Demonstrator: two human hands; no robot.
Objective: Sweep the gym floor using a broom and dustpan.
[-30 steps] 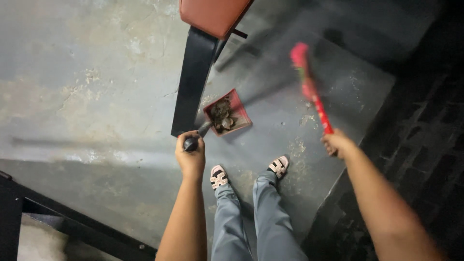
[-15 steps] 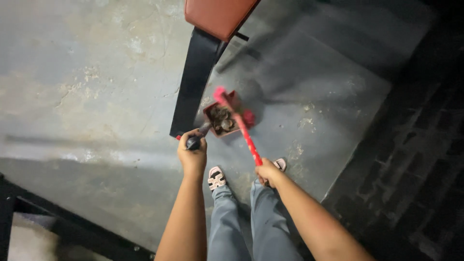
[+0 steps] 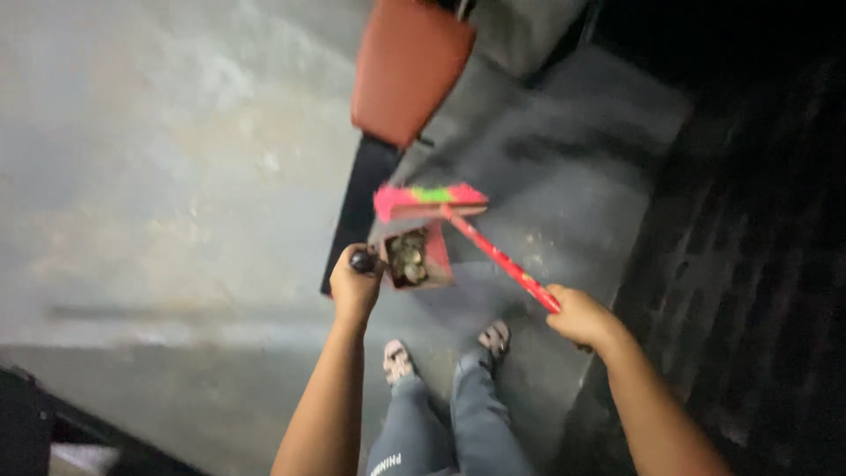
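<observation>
- A worn grey concrete floor (image 3: 176, 176) fills the view, smooth but blotched with pale, chalky patches to the left of both hands; the whole picture is blurred by motion.
- A dark wall or step of rough block-like texture (image 3: 758, 264) rises to the right of the right hand, mostly lost in shadow.
- Ahead of the hands stands a seat with a rounded, reddish-brown padded cushion (image 3: 407, 66) on a flat black metal support (image 3: 357, 207) that runs down towards the left hand.
- The person's own legs in grey trousers (image 3: 449, 423) and pale strapped sandals (image 3: 398, 360) stand on the floor between and below the two hands.
- A broom (image 3: 458, 220) has a wide pink head with a green patch and a long thin red stick running down and right into the right hand; the head hovers just above the dustpan, ahead of both hands.
- The right hand (image 3: 577, 317) is closed in a fist around the lower end of the broom stick.
- A small, squarish red dustpan (image 3: 416, 257) sits low, just right of the left hand, holding a heap of brownish-grey rubbish; whether it touches the floor I cannot tell.
- The left hand (image 3: 354, 286) is closed tight around the dustpan's dark rounded handle (image 3: 363, 260).
</observation>
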